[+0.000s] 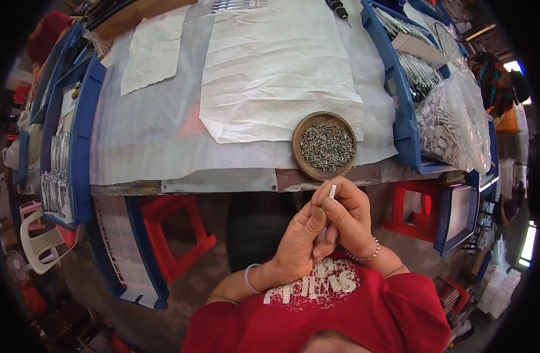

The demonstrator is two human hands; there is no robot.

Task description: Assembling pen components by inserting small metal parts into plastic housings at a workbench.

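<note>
Just off the table's near edge, my two hands are close together in front of the red shirt. My right hand (353, 216) pinches a slim white piece (333, 191) between thumb and fingers, its pale end pointing up and away. My left hand (299, 235) is closed right beside it, thumb pressed against the fingers. What lies inside the left hand is mostly hidden; a thin greyish part shows between the palms. Just beyond the fingertips sits a round brown bowl (297, 154) filled with small metal pins (327, 146).
White paper (276, 76) covers the table. A blue bin (404, 138) at right holds metal rods and a clear bag of white pieces (449, 120). Another blue bin (84, 117) stands left. Red stools (174, 235) are below the table. A dark pen-like tool (338, 9) lies at the far edge.
</note>
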